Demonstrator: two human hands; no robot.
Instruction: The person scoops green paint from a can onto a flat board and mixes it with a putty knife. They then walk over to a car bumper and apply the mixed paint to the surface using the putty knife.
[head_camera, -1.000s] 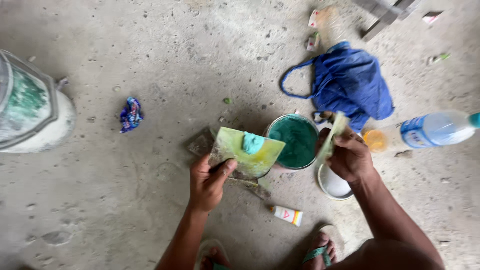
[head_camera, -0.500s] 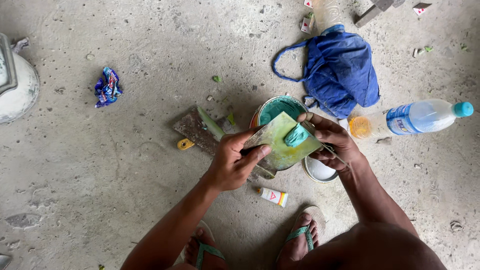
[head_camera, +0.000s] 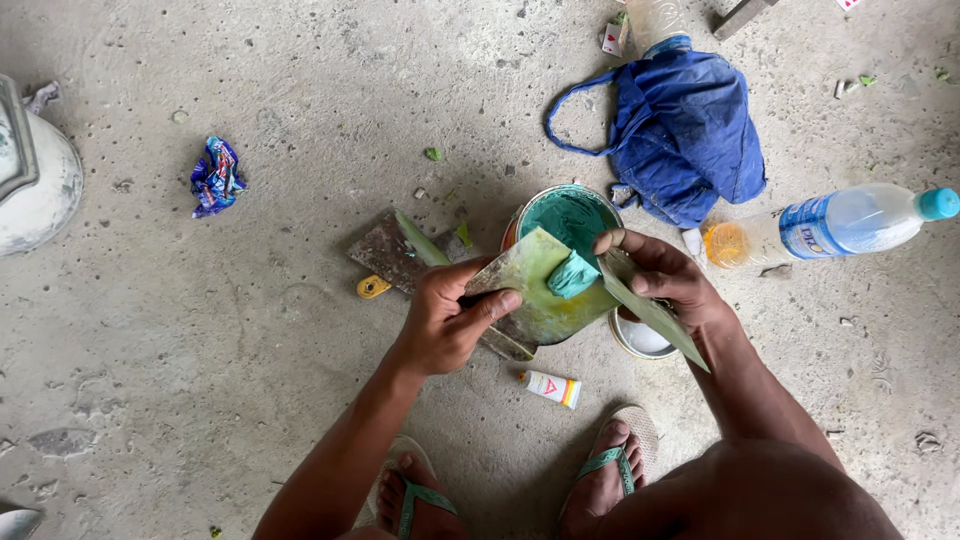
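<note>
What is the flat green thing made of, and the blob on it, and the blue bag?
The flat green board in the left hand looks like thin stiff sheet, maybe plastic or metal, smeared with paint; I can't tell which. The teal blob looks like soft putty or thick paint: lumpy and matte. The blue bag looks like cloth, since it lies crumpled in folds.

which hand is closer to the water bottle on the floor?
Right. The right hand is just left of the plastic water bottle, holding a thin blade; the left hand is further away, gripping the green-smeared board.
</note>
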